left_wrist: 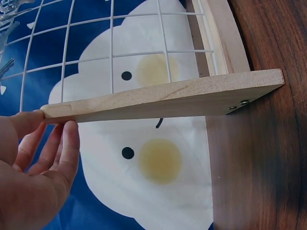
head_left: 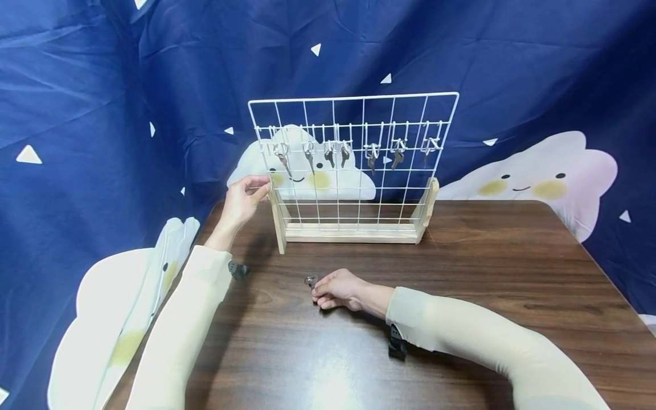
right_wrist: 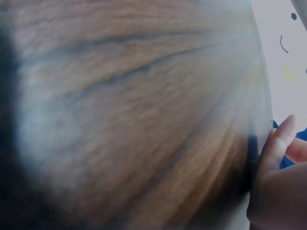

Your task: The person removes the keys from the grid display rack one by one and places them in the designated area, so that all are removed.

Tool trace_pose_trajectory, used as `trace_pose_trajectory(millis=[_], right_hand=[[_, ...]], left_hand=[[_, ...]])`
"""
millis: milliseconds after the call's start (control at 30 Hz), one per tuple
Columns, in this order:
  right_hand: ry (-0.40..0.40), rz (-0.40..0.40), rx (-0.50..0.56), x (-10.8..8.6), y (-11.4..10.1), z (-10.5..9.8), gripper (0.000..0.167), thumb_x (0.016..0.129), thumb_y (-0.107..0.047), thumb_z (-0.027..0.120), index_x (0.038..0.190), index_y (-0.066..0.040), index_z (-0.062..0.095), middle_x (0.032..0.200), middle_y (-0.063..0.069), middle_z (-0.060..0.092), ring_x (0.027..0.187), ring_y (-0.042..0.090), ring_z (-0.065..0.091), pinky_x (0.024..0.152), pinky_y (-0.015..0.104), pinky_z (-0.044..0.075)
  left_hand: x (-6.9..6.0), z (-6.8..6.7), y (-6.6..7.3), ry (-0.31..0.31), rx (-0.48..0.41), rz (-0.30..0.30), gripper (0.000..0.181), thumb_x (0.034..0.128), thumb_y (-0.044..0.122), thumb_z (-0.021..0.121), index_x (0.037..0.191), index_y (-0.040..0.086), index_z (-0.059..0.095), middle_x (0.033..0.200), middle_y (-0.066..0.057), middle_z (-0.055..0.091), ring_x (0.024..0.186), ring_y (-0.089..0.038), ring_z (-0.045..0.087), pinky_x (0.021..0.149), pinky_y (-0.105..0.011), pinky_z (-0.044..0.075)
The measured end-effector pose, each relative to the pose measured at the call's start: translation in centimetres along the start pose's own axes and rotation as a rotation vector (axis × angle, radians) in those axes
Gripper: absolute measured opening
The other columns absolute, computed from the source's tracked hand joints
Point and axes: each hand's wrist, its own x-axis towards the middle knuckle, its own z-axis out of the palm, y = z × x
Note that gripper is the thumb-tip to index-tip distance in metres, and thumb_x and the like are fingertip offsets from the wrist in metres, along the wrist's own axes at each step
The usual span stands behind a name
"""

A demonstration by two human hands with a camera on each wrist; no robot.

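Observation:
A white wire grid rack [head_left: 353, 188] stands upright on a wooden base [head_left: 353, 233], with several keys [head_left: 398, 156] hanging by rings from its hooks. My left hand [head_left: 242, 199] pinches the top of the rack's left wooden side piece [left_wrist: 163, 98] between thumb and fingers, plain in the left wrist view. Low over the table in front of the rack, my right hand [head_left: 340, 289] holds a small key [head_left: 310, 282] with a ring, mostly covered by the fingers. The right wrist view catches part of that hand [right_wrist: 278, 163], but not the key.
The brown wooden table [head_left: 512, 273] reaches out to the right and front of the rack. A blue cloth [head_left: 205, 68] with cloud faces hangs behind the table and down its left side. Both sleeves carry small black wrist devices [head_left: 397, 343].

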Motion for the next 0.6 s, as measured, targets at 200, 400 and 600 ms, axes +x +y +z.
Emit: trace_pose_trajectory(millis=[200,400,600], right_hand=[[-0.001,0.011,-0.021,0.28,0.36,-0.10,0.018,0.089,0.007,0.064,0.107,0.010,0.062,0.070,0.006,0.069,0.053,0.005,0.063,0.052,0.015,0.060],[-0.017,0.020,-0.020,0.09,0.37,-0.25,0.020,0.089,0.008,0.063,0.109,0.012,0.064,0.072,0.007,0.071,0.056,0.006,0.066,0.056,0.017,0.062],[-0.044,0.023,-0.038,-0.18,0.44,-0.40,0.023,0.092,0.005,0.061,0.112,0.014,0.064,0.074,0.007,0.072,0.058,0.007,0.066,0.058,0.017,0.063]], left_hand=[[-0.12,0.04,0.23,0.001,-0.004,0.000,0.032,0.0959,0.019,0.068,0.121,0.000,0.067,0.123,-0.020,0.070,0.099,-0.023,0.072,0.075,-0.015,0.063],[-0.04,0.08,0.02,0.000,-0.005,-0.004,0.033,0.0957,0.021,0.069,0.122,0.001,0.067,0.123,-0.020,0.070,0.101,-0.025,0.072,0.076,-0.014,0.062],[-0.01,-0.01,-0.02,-0.001,0.006,-0.010,0.034,0.0962,0.022,0.068,0.123,0.001,0.067,0.125,-0.020,0.069,0.103,-0.028,0.072,0.075,-0.013,0.061]])
